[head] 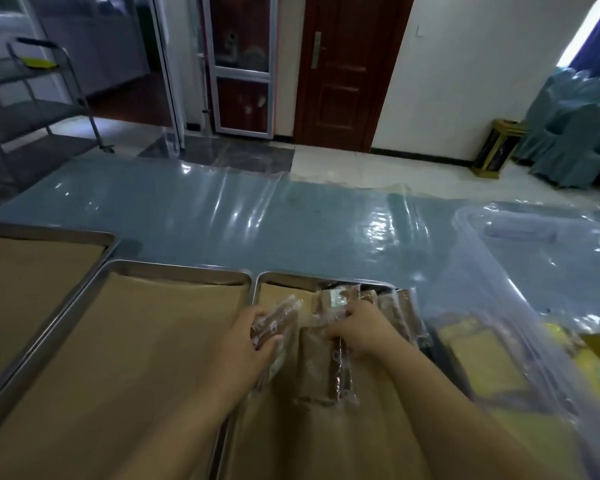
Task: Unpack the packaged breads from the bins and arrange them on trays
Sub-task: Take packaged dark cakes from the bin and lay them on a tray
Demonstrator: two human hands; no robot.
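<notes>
Blue cloth under a creased clear sheet covers the table [222, 209] in front of you. Beyond it, across a tiled floor, stand a dark red door [347, 71], a metal trolley [32, 112], a gold-trimmed waste bin [496, 150] and cloth-covered chairs [575, 126].

Your left hand [246, 337] grips a packaged bread [274, 323]. Your thumb lies along its near side and your fingers wrap its far side, with the packet tilted up and away from your palm. It is a dark brown bar in a clear wrapper. It is held just above the brown paper lining of the right tray [284, 273].

Your right hand [359, 329] is just beside the left, with its fingers curled down over the far end of a second packet [340, 368] and holding its wrapper. That packet lies flat on the same tray's paper and runs back toward you under your wrist.

Just past your right fingertips, and on to their right, a row of packets [392, 313] lies side by side along the tray's far right corner. One of them carries a pale label [338, 297]. Its print, like all the wrapper print, is too blurred to read.

Beside your left hand, on its outer side, is the middle tray [174, 266], lined with the same brown paper. Its rim touches the right tray's rim. Further out on that side is the left tray [49, 233], also paper-lined.

Beside your right forearm stands a clear bin [499, 271]. Blurred yellow and brown packets show through its wall.
</notes>
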